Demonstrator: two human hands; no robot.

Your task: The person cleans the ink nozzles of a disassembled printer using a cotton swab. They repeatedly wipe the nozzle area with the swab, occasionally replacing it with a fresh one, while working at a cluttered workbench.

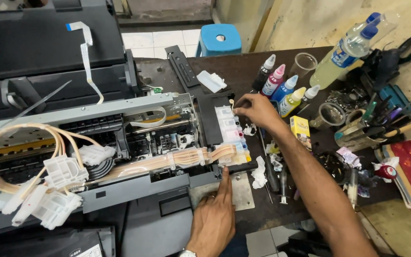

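Right hand (258,108): pinching a small plug over ink tank block (231,135).
Left hand (213,214): forefinger out, pressing tank block's front edge.
Yellow box (300,129): upright, right of tank block.

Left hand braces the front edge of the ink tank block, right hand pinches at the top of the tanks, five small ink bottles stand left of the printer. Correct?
One error: in the head view the ink bottles stand right of the printer, not left. The rest holds: the left hand presses at the front edge of the ink tank block, and the right hand pinches at its top.
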